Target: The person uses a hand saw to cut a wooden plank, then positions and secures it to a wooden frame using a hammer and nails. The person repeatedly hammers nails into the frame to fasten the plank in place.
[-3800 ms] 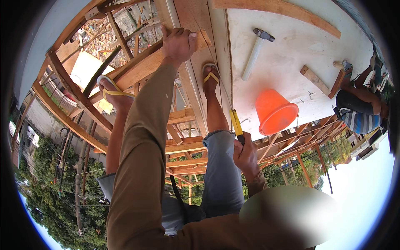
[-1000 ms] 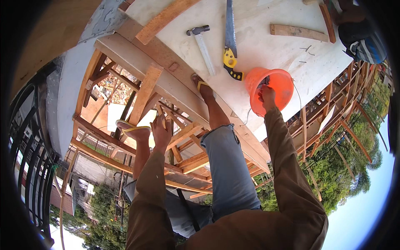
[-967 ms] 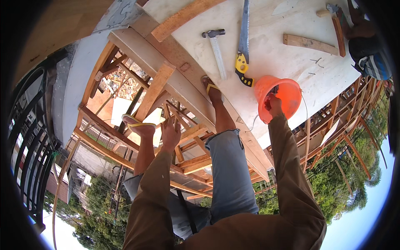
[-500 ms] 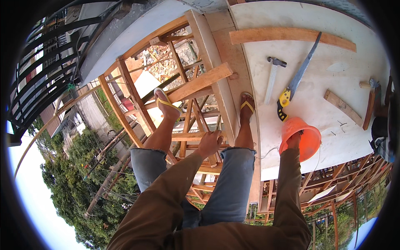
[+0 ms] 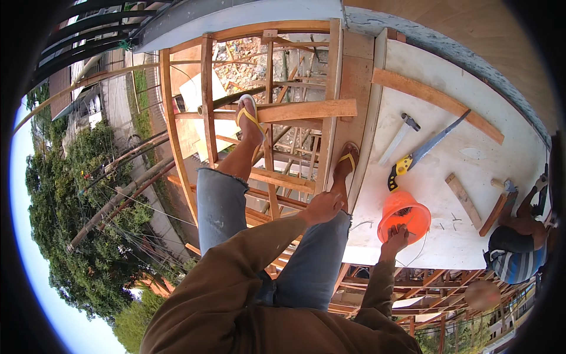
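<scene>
An open timber frame spans the left, with rubble beneath it. The left hand hangs by the right knee, fingers curled in, nothing visible in them. To its right, on a pale panel, sits the orange bucket, its mouth toward the right hand, the nearer of the 2, whose fingers bend at the rim; whether they grip anything, I can't tell.
</scene>
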